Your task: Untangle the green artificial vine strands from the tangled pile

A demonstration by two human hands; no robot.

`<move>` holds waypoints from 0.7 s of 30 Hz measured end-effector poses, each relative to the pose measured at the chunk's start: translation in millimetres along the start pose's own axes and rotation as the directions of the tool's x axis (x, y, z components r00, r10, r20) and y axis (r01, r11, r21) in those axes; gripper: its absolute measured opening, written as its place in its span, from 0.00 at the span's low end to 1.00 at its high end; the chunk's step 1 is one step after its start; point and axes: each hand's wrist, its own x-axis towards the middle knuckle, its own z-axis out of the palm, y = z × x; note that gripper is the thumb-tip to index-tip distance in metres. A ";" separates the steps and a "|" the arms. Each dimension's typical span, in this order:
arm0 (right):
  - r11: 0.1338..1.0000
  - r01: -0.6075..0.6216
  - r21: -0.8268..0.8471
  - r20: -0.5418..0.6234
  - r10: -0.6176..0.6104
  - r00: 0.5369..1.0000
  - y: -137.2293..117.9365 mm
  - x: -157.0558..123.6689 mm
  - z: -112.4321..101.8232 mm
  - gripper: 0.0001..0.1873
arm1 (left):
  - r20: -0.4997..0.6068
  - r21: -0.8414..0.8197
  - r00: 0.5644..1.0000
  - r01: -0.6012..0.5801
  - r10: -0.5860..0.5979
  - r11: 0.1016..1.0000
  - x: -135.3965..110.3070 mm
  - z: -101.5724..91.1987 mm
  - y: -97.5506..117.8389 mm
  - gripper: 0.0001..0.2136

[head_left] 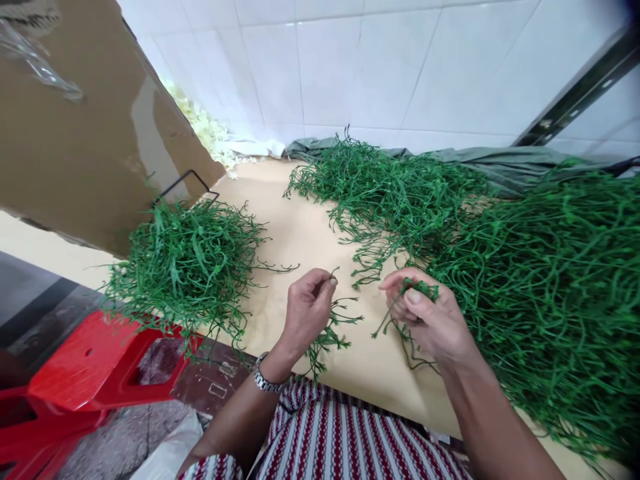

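Note:
My left hand (309,308), with a metal watch on its wrist, is closed in a pinch, and a thin green stem tip pokes out above the thumb. Below it, a few loose branching green stems (327,340) lie near the table's front edge. Thumb and fingers of my right hand (437,317) are closed on a small bunch of artificial flower stems (423,288), some hanging down to the left. Close to that hand on the right is a large heap of the same green stems (560,267). The two hands are apart.
A smaller stem pile (193,260) sits at the table's left edge, beside a cardboard sheet (100,133) and a bent black wire (193,175). Another heap (390,187) lies by the tiled wall (350,67). Red plastic stools (90,353) stand below left.

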 end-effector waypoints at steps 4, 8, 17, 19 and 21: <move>0.975 -0.103 0.198 0.073 0.090 0.993 3.9 -1.7 3.0 0.16 | 0.000 0.143 0.993 -0.114 0.115 0.983 -1.9 4.2 4.6 0.09; 0.940 -0.132 0.316 0.041 0.126 0.991 11.3 -0.3 11.3 0.10 | 0.029 0.233 0.981 -0.195 0.194 0.953 -4.6 6.1 8.8 0.09; 0.997 0.079 -0.015 -0.051 -0.079 0.996 -9.6 -2.6 -5.5 0.11 | 0.080 -0.014 0.994 0.073 -0.071 0.997 0.2 3.4 10.1 0.07; 0.953 0.152 -0.262 0.000 -0.157 0.988 -16.5 -6.4 0.5 0.08 | 0.126 -0.059 0.986 0.114 -0.106 0.992 1.1 4.3 10.8 0.06; 0.800 0.276 -0.532 0.131 -0.244 0.961 -19.5 -9.2 9.8 0.05 | 0.173 -0.105 0.977 0.140 -0.121 0.985 2.0 4.6 10.7 0.07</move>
